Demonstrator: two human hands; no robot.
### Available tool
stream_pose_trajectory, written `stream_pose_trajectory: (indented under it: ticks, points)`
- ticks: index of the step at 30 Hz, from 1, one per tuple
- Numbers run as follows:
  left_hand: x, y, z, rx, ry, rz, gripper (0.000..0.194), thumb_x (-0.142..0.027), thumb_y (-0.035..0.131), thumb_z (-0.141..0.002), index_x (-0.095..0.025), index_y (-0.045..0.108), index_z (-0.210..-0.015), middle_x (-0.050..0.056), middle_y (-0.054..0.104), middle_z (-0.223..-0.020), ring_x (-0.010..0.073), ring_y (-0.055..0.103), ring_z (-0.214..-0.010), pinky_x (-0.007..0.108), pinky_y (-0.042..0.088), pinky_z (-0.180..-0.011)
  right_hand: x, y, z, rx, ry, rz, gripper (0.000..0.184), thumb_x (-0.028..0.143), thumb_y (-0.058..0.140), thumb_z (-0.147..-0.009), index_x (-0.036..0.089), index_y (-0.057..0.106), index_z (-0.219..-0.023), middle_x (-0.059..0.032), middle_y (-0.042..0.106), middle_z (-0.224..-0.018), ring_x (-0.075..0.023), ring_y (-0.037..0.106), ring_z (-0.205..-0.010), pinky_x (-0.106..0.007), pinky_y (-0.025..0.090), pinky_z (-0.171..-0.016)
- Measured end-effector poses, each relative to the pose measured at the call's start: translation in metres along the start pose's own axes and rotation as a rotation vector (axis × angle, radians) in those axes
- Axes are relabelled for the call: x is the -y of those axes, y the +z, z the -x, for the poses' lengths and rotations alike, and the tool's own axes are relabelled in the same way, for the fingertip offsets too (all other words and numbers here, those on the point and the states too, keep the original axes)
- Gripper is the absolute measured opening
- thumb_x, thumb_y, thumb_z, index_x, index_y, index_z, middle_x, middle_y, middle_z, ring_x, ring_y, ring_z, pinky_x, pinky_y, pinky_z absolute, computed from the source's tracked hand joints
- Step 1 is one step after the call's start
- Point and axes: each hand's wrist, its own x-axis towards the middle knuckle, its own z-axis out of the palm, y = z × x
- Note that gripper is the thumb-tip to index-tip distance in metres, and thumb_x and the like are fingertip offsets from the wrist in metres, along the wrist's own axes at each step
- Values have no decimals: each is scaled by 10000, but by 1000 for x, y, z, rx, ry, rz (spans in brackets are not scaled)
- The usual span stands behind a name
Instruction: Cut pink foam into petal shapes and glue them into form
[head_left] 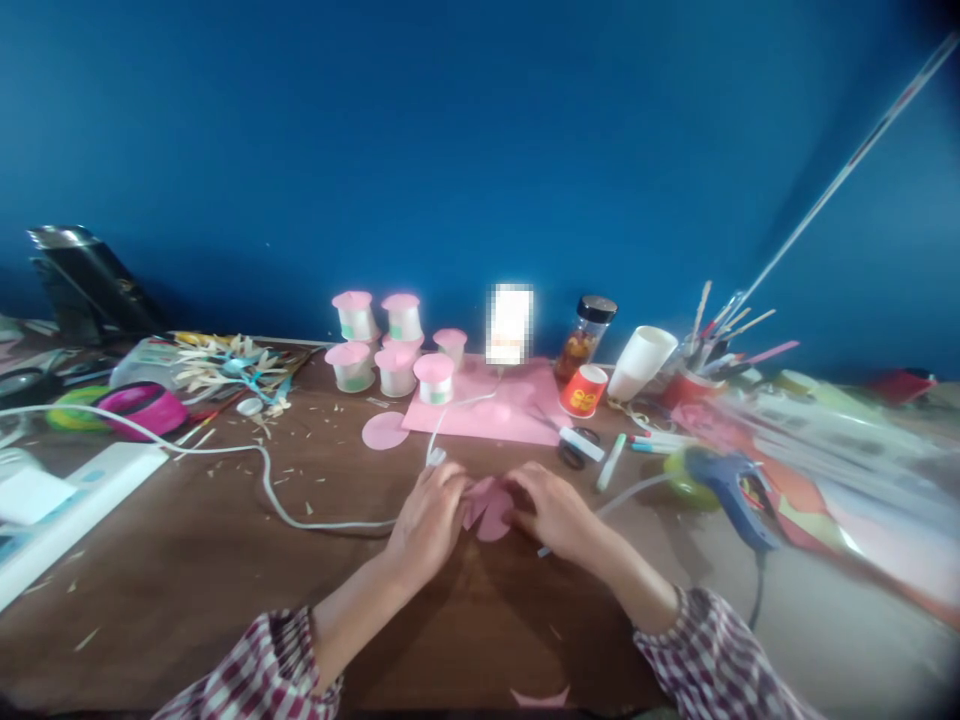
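Between my hands, just above the dark table, is a pink paper circle with a slit or fold running into it. My left hand pinches its left edge, and my right hand has its fingers closed on the right edge. Beyond them lies a stack of pink paper sheets, with a loose pink paper disc to its left. Several small white cups topped with pink discs stand behind, some stacked. A pink scrap lies at the table's near edge.
At left are a white power strip, a white cable and rolls of tape. Scissors, a marker, a red paper cup, a jar and a blue glue gun sit at right. A bright phone stands at the back.
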Motion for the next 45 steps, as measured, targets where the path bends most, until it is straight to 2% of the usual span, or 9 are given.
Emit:
stream_pose_trajectory:
  ticks: [4, 8, 11, 14, 17, 21, 29, 36, 45]
  points:
    - [-2, -7, -6, 18, -154, 299, 104, -198, 522, -837, -202, 607, -896, 36, 673, -856, 189, 622, -797, 322, 484, -747, -6, 1, -3, -71, 115, -343, 318, 177, 679, -742, 179, 528, -1022, -43, 636, -924, -164, 603, -705, -289, 470, -657]
    - [-5, -7, -21, -31, -266, 572, 104, -248, 570, -800, -182, 607, -871, 44, 682, -819, 173, 633, -724, 285, 493, -690, -7, -8, -9, -19, 107, -630, 131, 252, 658, -780, 157, 591, -841, -41, 661, -804, -193, 616, -750, -290, 472, -670]
    - [-8, -2, -34, -51, -368, 739, 195, -306, 613, -766, -156, 606, -891, 54, 671, -775, 171, 617, -636, 274, 494, -574, -9, -15, -11, -27, 130, -755, 186, 318, 704, -746, 156, 616, -766, -19, 645, -715, -180, 596, -682, -272, 451, -611]
    - [-12, 3, -44, -66, -388, 843, 263, -263, 671, -714, -136, 627, -940, 77, 684, -833, 186, 636, -738, 279, 507, -642, -13, -17, -11, -92, 259, -866, 249, 390, 707, -737, 160, 611, -742, 30, 560, -571, -113, 494, -495, -225, 362, -463]
    - [-18, 6, -49, -13, -400, 966, 332, -206, 710, -671, -132, 644, -988, 89, 695, -896, 195, 639, -826, 291, 502, -727, -19, -15, -10, -153, 337, -989, 264, 407, 697, -750, 163, 598, -741, 55, 500, -531, -78, 426, -436, -201, 307, -415]
    - [-26, 9, -51, 68, -526, 1136, 298, -206, 728, -656, -114, 667, -933, 87, 692, -841, 164, 625, -716, 268, 492, -642, -23, -11, -10, -197, 357, -1126, 261, 386, 724, -736, 155, 609, -779, 52, 513, -554, -67, 440, -457, -181, 324, -421]
    - [-28, 22, -46, 37, -742, 1339, 255, -265, 806, -595, -121, 661, -748, 39, 662, -731, 119, 599, -663, 233, 488, -629, -13, -15, -9, -153, 480, -1353, 294, 359, 809, -657, 153, 622, -751, 45, 564, -573, -51, 490, -504, -151, 395, -473]
    - [-29, 23, -40, 76, -730, 1441, 255, -239, 805, -600, -116, 673, -780, 38, 649, -754, 110, 596, -714, 220, 501, -678, -10, -9, -9, -154, 535, -1473, 273, 307, 847, -611, 150, 651, -718, 46, 577, -586, -48, 515, -534, -154, 441, -523]
    - [-31, 22, -42, 88, -703, 1462, 220, -234, 781, -621, -105, 662, -754, 29, 623, -707, 94, 578, -653, 213, 501, -649, -15, -4, -11, -163, 484, -1466, 253, 313, 815, -668, 147, 657, -776, 24, 594, -632, -61, 519, -557, -166, 450, -539]
